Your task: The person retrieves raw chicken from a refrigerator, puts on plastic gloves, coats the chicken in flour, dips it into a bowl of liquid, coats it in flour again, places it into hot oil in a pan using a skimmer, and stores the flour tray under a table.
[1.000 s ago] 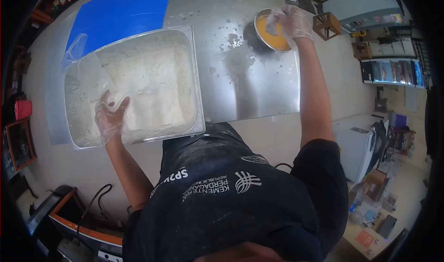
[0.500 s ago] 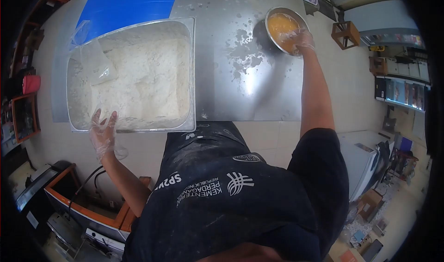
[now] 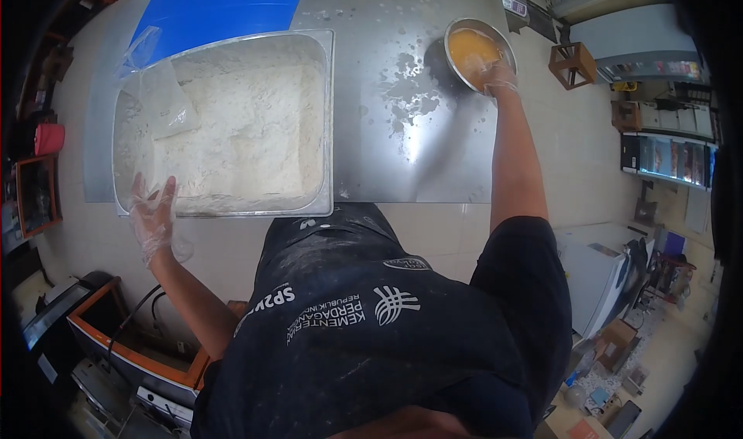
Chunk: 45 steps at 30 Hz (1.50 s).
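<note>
My left hand (image 3: 153, 218), in a clear plastic glove, is at the near left corner of a metal tray (image 3: 328, 129), fingers spread over its rim. White flour (image 3: 248, 129) fills much of the tray. A clear plastic bag (image 3: 166, 102) lies over the tray's left side, partly on the flour. At the table's right, a round metal bowl (image 3: 450, 56) contains orange liquid (image 3: 469, 46). My gloved right hand (image 3: 498, 77) reaches over the bowl's near right rim, its fingers down at the liquid. The fingertips are hard to make out, and so is anything in them.
The metal table (image 3: 379, 152) has wet patches (image 3: 410, 90) between tray and bowl. Behind the tray lies a blue sheet (image 3: 224, 13). A small wooden-framed stand (image 3: 573, 65) is beyond the table's right edge. An orange-edged cabinet (image 3: 139, 338) stands at the lower left.
My left hand has shifted left along the tray's near edge. My right hand has drawn slightly toward the bowl's near rim. The whole view has shifted a little.
</note>
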Each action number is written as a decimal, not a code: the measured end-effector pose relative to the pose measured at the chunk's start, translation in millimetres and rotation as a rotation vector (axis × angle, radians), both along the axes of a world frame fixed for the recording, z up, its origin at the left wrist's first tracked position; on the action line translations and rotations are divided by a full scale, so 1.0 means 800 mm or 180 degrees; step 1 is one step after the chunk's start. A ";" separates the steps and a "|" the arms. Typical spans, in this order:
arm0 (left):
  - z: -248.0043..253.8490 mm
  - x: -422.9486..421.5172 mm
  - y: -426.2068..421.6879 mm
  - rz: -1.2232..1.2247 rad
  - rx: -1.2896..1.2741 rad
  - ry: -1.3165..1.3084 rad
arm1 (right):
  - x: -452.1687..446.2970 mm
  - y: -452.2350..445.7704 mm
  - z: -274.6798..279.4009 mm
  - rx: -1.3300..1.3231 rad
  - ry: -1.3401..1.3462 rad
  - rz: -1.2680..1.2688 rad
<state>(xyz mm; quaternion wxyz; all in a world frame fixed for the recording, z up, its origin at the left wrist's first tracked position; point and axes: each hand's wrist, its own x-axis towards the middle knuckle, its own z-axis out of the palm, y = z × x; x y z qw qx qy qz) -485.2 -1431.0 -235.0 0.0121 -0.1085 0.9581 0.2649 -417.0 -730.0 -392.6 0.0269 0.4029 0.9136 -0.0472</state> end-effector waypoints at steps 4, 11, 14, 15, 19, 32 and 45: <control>-0.005 -0.010 -0.035 -0.0007 -0.0080 0.0259 | 0.003 -0.009 0.003 -0.0464 0.0514 0.0148; 0.020 -0.022 -0.016 0.0265 0.0242 0.0322 | -0.012 -0.006 0.011 -0.1038 0.1102 0.0182; 0.027 -0.020 -0.001 0.0220 0.0421 0.0326 | -0.017 -0.014 0.074 -0.0889 0.1107 0.0363; 0.022 -0.023 -0.004 0.0170 0.0389 0.0343 | -0.016 -0.037 0.115 -0.0819 0.1045 0.0297; -0.007 -0.034 -0.029 0.0088 0.0112 0.0330 | -0.014 -0.056 0.164 -0.0724 0.1277 0.0557; -0.001 -0.074 -0.041 -0.0953 0.1099 -0.0130 | -0.062 -0.312 0.261 -0.3195 0.2245 0.2007; -0.189 -0.203 0.091 -0.2886 -0.0256 -0.0239 | -0.213 -0.516 -0.003 -0.0350 -0.1461 0.3163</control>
